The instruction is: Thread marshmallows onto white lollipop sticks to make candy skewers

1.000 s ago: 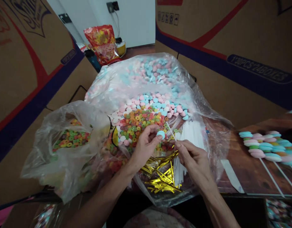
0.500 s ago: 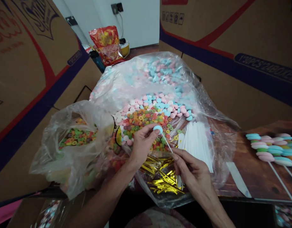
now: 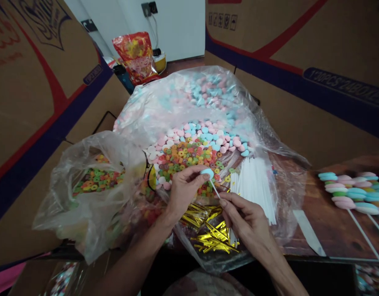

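Between thumb and fingers, my left hand [image 3: 185,190] pinches a round light-blue candy [image 3: 206,173]. My right hand [image 3: 243,213] grips a thin white stick [image 3: 215,190] whose upper end meets the candy. Below and behind my hands lie small ring-shaped gummies [image 3: 184,158] in mixed colours and gold twist ties [image 3: 215,238]. A bundle of white sticks [image 3: 257,185] is spread just beyond my right hand. Pink, white and blue candies [image 3: 208,133] spill from a large clear plastic bag [image 3: 170,98].
Another clear bag [image 3: 62,172] with gummy rings lies at left. Finished candy skewers [image 3: 354,193] and a pale strip [image 3: 309,232] rest on the wooden table [image 3: 312,205] at right. Large cardboard boxes [image 3: 25,98] flank both sides. A red packet [image 3: 136,57] stands at the back.
My right hand has moved slightly left and up with the stick, closer to my left hand. The blue candy is tilted a little differently. The view has shifted slightly.
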Available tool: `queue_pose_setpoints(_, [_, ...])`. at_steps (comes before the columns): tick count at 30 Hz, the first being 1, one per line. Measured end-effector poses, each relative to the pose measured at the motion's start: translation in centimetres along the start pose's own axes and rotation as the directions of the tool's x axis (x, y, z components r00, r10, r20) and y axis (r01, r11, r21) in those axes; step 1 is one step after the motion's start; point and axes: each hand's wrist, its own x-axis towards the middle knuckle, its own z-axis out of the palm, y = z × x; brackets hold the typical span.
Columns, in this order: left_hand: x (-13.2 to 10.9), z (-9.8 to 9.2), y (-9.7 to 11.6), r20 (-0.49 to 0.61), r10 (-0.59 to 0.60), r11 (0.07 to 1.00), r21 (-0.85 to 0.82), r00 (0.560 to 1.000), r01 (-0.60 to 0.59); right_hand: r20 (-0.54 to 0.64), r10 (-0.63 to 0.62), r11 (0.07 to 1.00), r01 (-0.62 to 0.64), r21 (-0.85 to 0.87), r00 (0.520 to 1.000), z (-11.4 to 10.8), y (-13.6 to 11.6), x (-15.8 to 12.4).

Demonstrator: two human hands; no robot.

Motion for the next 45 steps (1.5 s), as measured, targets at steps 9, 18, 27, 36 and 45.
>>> queue_pose_setpoints(9, [-0.3, 0.7, -0.8, 0.089, 0.283, 0.924, 0.240, 0.955, -0.296, -0.135, 0.090, 0.987, -0.069, 0.148, 0.987, 1.8, -0.3, 0.3])
queue_pose_setpoints(18, [-1.5, 1.7, -0.3, 0.292, 0.201, 0.901, 0.319, 0.935, -0.293, -0.230, 0.041, 0.996, -0.020, 0.090, 0.972, 0.7, 0.3, 1.8])
queue_pose_setpoints(27, [5.0, 3.1, 1.1, 0.580, 0.073, 0.218, 0.784, 0.811, -0.581, -0.431, 0.025, 0.985, -0.097, -0.146, 0.902, -3.6, 0.7, 0.7])
queue_pose_setpoints(36, [5.5, 3.1, 0.9, 0.620, 0.054, 0.104, 0.776, 0.783, -0.622, -0.414, 0.016, 0.990, -0.074, -0.123, 0.910, -3.4, 1.5, 0.6])
queue_pose_setpoints(45, [5.5, 2.9, 0.4, 0.716, 0.103, 0.027, 0.691, 0.690, -0.722, -0.421, 0.011, 0.992, -0.065, -0.112, 0.907, -3.7, 1.3, 0.4])
